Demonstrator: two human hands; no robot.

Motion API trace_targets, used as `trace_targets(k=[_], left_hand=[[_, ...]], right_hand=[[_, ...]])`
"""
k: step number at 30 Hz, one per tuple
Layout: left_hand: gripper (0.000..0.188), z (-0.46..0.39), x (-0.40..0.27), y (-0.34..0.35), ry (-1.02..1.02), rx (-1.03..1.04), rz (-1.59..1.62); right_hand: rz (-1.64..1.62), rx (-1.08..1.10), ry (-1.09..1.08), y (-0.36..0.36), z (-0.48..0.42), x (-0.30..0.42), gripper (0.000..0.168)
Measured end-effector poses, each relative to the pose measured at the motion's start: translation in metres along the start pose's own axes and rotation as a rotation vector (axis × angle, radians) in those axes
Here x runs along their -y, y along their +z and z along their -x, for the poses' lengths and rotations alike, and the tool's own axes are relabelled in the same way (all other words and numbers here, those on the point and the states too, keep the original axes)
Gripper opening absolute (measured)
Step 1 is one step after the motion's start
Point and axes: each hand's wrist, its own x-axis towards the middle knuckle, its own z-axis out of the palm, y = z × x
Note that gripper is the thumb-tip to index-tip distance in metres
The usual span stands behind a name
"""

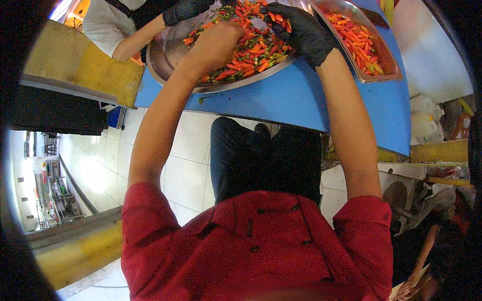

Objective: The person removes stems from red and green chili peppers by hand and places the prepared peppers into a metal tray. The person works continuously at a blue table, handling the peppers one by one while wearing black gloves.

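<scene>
A large round metal tray carries a heap of small red and orange chili peppers, mixed with green stems. My bare left hand is over the heap with its fingers bent down among the peppers; whether it pinches one is hidden. A black glove covers my right hand, whose fingers curl around several orange-red chili peppers above the tray's right side. To the right of that hand, a rectangular steel pan contains more red and orange chili peppers.
The tray and pan rest on a blue tabletop. At the upper left, a co-worker's black-gloved hand reaches over the tray. A yellow ledge adjoins the table's left side. Plastic jugs stand beyond its right edge.
</scene>
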Motion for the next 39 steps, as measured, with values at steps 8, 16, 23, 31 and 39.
trace_targets(k=[8,16,23,31,39], left_hand=[[0.02,0.021,0.004,-0.007,-0.142,-0.018,0.046],[0.018,0.019,0.01,-0.02,-0.205,-0.246,0.653],[0.018,0.006,0.017,-0.001,-0.327,-0.264,1.242],[0.018,-0.003,0.014,0.004,-0.393,-0.369,0.927],[0.031,-0.008,-0.022,0.011,0.155,-0.351,0.246]], right_hand=[[-0.434,-0.049,0.442,0.016,0.0,0.019,0.017],[-0.336,-0.15,0.486,0.028,0.001,0.025,0.016],[0.65,0.197,-0.105,0.034,0.003,0.005,0.029],[-0.054,0.043,0.273,0.04,0.006,0.039,0.016],[-0.544,-0.183,0.31,0.026,0.004,0.044,0.015]])
